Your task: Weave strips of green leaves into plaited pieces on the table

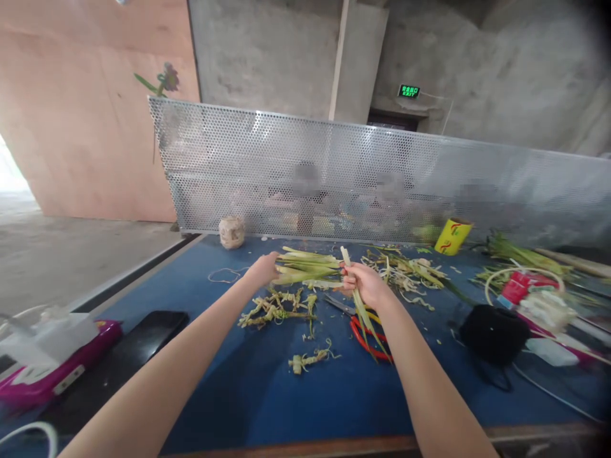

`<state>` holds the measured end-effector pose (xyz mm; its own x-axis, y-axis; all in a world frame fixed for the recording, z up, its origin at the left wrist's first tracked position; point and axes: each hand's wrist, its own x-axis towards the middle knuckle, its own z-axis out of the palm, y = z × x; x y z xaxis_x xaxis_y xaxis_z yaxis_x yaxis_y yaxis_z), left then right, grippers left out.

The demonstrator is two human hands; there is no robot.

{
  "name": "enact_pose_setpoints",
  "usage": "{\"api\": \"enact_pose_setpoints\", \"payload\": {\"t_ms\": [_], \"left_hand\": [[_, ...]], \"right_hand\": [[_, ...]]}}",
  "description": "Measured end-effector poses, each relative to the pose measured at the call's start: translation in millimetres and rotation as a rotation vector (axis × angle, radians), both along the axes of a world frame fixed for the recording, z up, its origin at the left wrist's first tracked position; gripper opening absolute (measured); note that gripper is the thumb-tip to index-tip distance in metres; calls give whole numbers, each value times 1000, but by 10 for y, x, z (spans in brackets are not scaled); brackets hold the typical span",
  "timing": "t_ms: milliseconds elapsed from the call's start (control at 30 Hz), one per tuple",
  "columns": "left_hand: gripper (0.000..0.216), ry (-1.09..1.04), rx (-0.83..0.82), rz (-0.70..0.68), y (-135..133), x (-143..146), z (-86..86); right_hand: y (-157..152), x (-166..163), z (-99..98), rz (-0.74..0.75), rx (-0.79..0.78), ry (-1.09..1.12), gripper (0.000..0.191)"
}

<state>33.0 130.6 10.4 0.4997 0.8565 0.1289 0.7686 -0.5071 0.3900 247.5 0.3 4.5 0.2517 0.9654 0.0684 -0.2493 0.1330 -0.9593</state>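
Note:
My left hand [262, 270] is closed at the left end of a bunch of pale green leaf strips [308, 267]; its fingertips are partly hidden. Pinched in my right hand [368, 285] is a long pale leaf strip [359, 305], its split lower end hanging over a pair of scissors with red and yellow handles [365, 346]. The right fingers are close to the bunch's right end. Nearer to me lie knotted leaf pieces [274, 310] and a small tied leaf piece [298, 364].
Leaf scraps [405, 273] are heaped beyond my right hand. A yellow roll [452, 236] and a twine ball [231, 233] stand near the perforated metal screen [267, 172]. On the blue table [258, 413] are a phone [160, 327], power strips and a black object [494, 334].

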Motion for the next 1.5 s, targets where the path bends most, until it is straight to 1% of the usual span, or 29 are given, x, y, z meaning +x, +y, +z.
{"api": "enact_pose_setpoints", "payload": {"t_ms": [67, 167, 233, 300, 333, 400, 467, 500, 567, 633, 733, 767, 867, 1000, 1067, 1133, 1233, 1333, 1400, 1500], "left_hand": [[44, -91, 73, -11, -60, -12, 85], [47, -237, 188, -31, -180, -47, 227], [47, -317, 252, -45, -275, -80, 301], [47, -393, 307, -71, -371, -107, 343], [46, -459, 341, -103, -416, -115, 352], [44, -553, 377, -153, -492, -117, 351], [42, -613, 372, -172, -545, -108, 335], [42, -634, 356, -171, -562, -104, 324], [44, -658, 315, -163, -576, -110, 298], [47, -645, 275, -159, -563, -150, 270], [45, -532, 249, -136, -484, -286, 229], [44, -465, 266, -96, -443, -350, 220], [41, -417, 302, 8, -287, -571, 219], [38, -309, 340, 113, -86, -840, 238], [40, -232, 328, 128, -35, -909, 211], [49, -136, 267, 102, -27, -917, 143], [58, -28, 161, 13, -57, -843, -1], [69, 28, 130, -7, -64, -747, -111], [70, 45, 127, -11, -41, -708, -145], [62, 54, 138, 34, -6, -721, -146]], "right_hand": [[-21, -1, 8, -13, 17, -64, 16], [-65, -19, 79, -45, 43, -176, 18], [-78, -76, 188, -116, 96, -363, 17], [-53, -186, 327, -227, 211, -723, 16], [-22, -257, 395, -249, 275, -863, 17], [74, -407, 505, -222, 399, -1074, 23], [194, -532, 561, -186, 410, -1267, 27], [250, -575, 569, -178, 381, -1352, 24], [333, -611, 555, -177, 332, -1429, 14], [361, -592, 522, -202, 292, -1460, 9], [324, -506, 472, -280, 225, -1500, 12], [306, -471, 460, -307, 203, -1509, 12], [277, -373, 445, -367, 151, -1521, 11], [302, -293, 500, -404, 132, -1513, 10], [316, -286, 557, -417, 140, -1502, 10], [317, -300, 619, -429, 154, -1488, 11], [286, -345, 691, -445, 193, -1444, 13], [232, -383, 725, -414, 239, -1386, 15], [201, -390, 736, -375, 246, -1360, 14], [174, -376, 753, -337, 242, -1344, 13]]}}
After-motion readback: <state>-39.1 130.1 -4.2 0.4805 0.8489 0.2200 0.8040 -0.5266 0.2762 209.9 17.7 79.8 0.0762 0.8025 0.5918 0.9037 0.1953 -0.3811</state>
